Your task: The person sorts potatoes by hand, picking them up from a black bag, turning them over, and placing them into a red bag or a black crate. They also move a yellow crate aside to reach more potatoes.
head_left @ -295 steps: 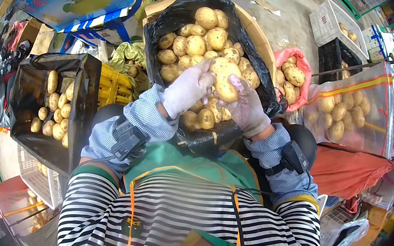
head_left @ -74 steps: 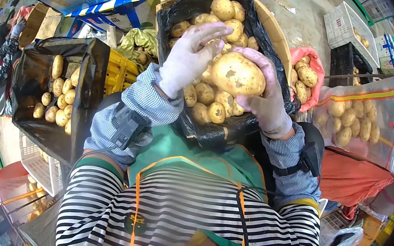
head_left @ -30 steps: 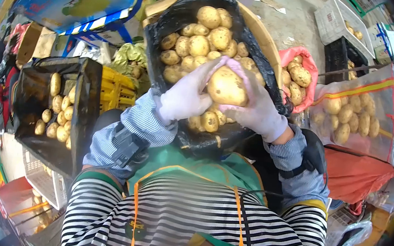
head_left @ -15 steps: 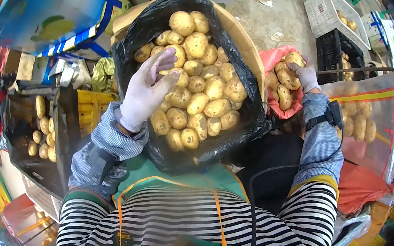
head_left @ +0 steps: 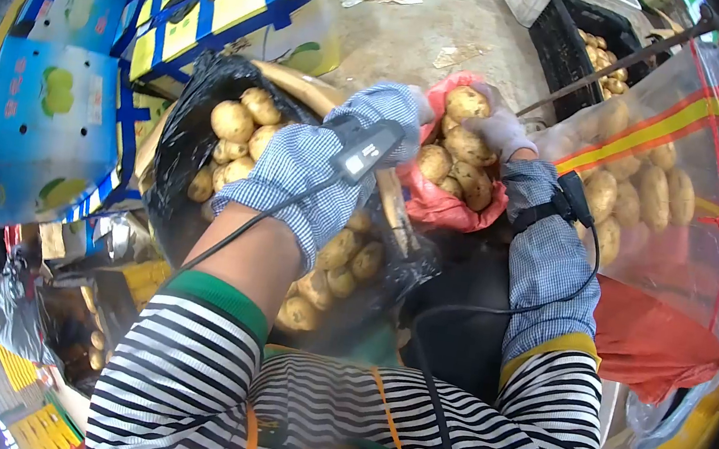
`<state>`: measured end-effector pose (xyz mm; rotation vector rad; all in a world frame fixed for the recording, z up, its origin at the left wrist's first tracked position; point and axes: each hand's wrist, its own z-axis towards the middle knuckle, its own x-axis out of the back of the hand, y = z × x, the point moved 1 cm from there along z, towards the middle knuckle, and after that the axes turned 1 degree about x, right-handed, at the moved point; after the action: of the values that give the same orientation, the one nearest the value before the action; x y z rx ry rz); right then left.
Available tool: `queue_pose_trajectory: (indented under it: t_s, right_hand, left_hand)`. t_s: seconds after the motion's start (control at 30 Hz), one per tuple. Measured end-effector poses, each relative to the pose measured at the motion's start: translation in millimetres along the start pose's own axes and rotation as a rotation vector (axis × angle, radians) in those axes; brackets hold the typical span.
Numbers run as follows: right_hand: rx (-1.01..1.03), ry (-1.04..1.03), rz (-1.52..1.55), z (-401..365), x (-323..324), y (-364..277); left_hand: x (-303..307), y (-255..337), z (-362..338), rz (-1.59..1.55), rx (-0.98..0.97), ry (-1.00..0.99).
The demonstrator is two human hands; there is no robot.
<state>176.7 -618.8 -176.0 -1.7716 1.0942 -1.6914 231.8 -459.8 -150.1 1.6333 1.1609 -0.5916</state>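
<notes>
My left hand [head_left: 421, 108], in a pale glove, is at the left rim of a red plastic bag [head_left: 447, 213]. My left sleeve and wrist hide most of its fingers. On the bag's right rim is my gloved right hand [head_left: 503, 132], closed on the edge, its thumb side against the potatoes [head_left: 470, 146] inside. Several potatoes fill this bag to its mouth. Under my left forearm stands a box lined with a black plastic bag [head_left: 180, 124], holding many loose potatoes [head_left: 232, 121]; the forearm covers its middle.
To the right stands a clear zip bag [head_left: 654, 195] of potatoes, with red cloth-like material [head_left: 654, 336] below it. Further off is a black crate [head_left: 565, 43] with potatoes. Blue cartons [head_left: 51, 120] and a yellow-topped carton [head_left: 225, 7] stand at the left.
My left hand has left the black-lined box and crossed right to the red bag. My right hand stays at the bag's right rim. The view has swung right.
</notes>
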Motion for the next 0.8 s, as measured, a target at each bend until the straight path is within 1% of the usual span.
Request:
queue_pose_trajectory:
  t_s: [0.07, 0.1, 0.13, 0.2, 0.23, 0.27, 0.33, 0.37, 0.4, 0.47, 0.5, 0.53, 0.57, 0.6, 0.63, 0.67, 0.7, 0.73, 0.77, 0.8]
  right_hand:
    - [0.007, -0.096, -0.074, 1, 2, -4]
    - [0.066, -0.108, -0.017, 6, -2, 4]
    - [0.058, -0.108, -0.002, 7, 0, 0]
    - [0.055, -0.299, 0.112, 7, 0, -9]
    - [0.05, -0.416, 0.298, 12, -8, -4]
    - [0.053, -0.418, 0.301, 14, -14, 2]
    - [0.3, -0.321, -0.022, 5, -28, -7]
    - [0.232, -0.255, -0.311, 1, -33, -15]
    - [0.229, -0.252, -0.305, 6, -34, -8]
    - [0.34, -0.021, -0.369, 19, -36, 10]
    - [0.235, -0.024, -0.484, 13, -8, -9]
    - [0.231, 0.209, -0.427, 6, 1, 5]
    - [0.228, 0.44, -0.367, -1, 10, 17]
    - [-0.038, 0.09, -0.52, -7, 16, 5]
    - [-0.311, -0.26, -0.655, -13, 23, -6]
    - [-0.309, -0.255, -0.664, -5, 15, 17]
    - [-0.461, -0.059, -0.452, 9, -4, 64]
    - [-0.602, 0.137, -0.233, 16, -16, 89]
    - [-0.597, 0.131, -0.233, 11, -18, 82]
    - [-0.643, 0.126, -0.076, 2, -18, 73]
  left_hand:
    - [7, 1, 24, 0.199, -0.035, 0.106]
    - [11, 6, 33, 0.331, -0.052, 0.17]
    - [14, 8, 38, 0.502, -0.062, 0.249]
    - [27, 9, 33, 0.933, -0.056, 0.425]
    - [38, 11, 24, 1.139, -0.033, 0.525]
    - [47, 16, 13, 1.297, 0.007, 0.617]
    - [80, 25, -22, 1.445, 0.137, 0.749]
    - [93, 29, -40, 1.455, 0.2, 0.773]
    - [80, 27, -44, 1.461, 0.206, 0.771]
    - [42, 22, -62, 1.208, -0.083, 1.167]
    - [46, 18, -62, 1.299, -0.208, 1.184]
    - [57, 19, -61, 1.297, -0.215, 1.189]
    - [70, 24, -56, 1.205, -0.143, 1.144]
    - [76, 25, -54, 1.109, -0.07, 1.093]
    - [41, 33, -66, 0.915, 0.127, 1.012]
    - [44, 28, -60, 0.912, 0.117, 1.007]
    - [60, 13, -48, 0.609, 0.026, 0.908]
    - [89, -3, -39, 0.309, -0.061, 0.798]
    - [153, -15, -30, 1.107, -0.389, 0.371]
    - [76, -20, -42, 0.369, -0.18, 0.729]
